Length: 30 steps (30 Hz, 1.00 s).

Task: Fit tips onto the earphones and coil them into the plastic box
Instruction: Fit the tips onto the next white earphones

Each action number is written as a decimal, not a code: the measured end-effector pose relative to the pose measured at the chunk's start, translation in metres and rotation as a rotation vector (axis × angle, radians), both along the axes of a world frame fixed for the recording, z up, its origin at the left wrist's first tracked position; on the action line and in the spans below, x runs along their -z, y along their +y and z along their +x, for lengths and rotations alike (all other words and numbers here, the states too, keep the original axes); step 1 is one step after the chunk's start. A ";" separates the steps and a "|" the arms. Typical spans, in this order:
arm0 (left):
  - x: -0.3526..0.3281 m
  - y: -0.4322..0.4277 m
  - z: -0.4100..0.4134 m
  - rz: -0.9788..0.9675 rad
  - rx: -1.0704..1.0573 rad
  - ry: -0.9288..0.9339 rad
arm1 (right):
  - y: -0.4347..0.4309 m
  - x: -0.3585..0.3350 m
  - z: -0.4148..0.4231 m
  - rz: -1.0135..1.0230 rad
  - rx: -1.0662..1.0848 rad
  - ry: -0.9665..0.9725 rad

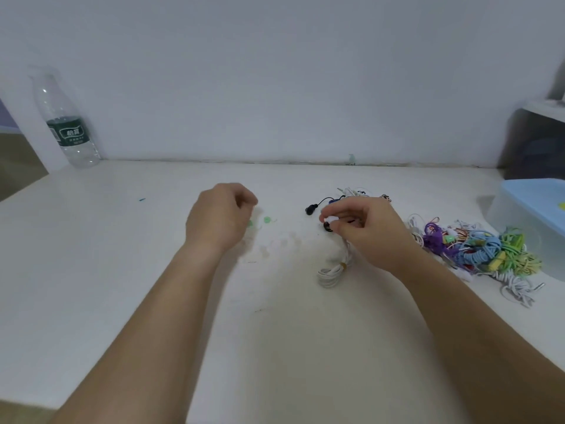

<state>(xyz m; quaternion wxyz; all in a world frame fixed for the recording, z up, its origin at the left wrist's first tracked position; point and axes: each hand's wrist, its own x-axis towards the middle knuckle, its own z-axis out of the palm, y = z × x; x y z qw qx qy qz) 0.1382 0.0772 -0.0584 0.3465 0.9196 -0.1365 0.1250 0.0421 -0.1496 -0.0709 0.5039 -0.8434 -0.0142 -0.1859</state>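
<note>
While hovering over a white table (122,255), pinches a white earbud (329,220) between thumb and curled fingertips of right hand (367,229), with its coiled white cable (331,272) resting below. Left hand (220,218) loosely curled, blurred; cannot tell whether anything held. Green ear tips (267,220) just beside. Tangled colourful earphones (477,252) rightward; blue-lidded plastic box (532,209) at far right.

"怡寶" on green bottle label (69,132)

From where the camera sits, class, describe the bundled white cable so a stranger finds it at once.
On the white table, find the right hand. Just nearer you lies the white cable, one neat tied bundle, unlike the multicoloured tangle beside the blue-lidded box.
</note>
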 end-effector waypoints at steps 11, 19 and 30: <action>0.010 -0.011 0.001 0.195 -0.008 0.161 | 0.019 0.009 0.014 0.105 -0.040 0.018; 0.008 -0.013 0.000 0.131 -0.011 0.138 | 0.018 0.007 0.011 0.182 -0.019 0.033; 0.006 -0.027 -0.014 -0.338 0.194 0.132 | 0.014 0.004 0.000 0.215 0.008 0.030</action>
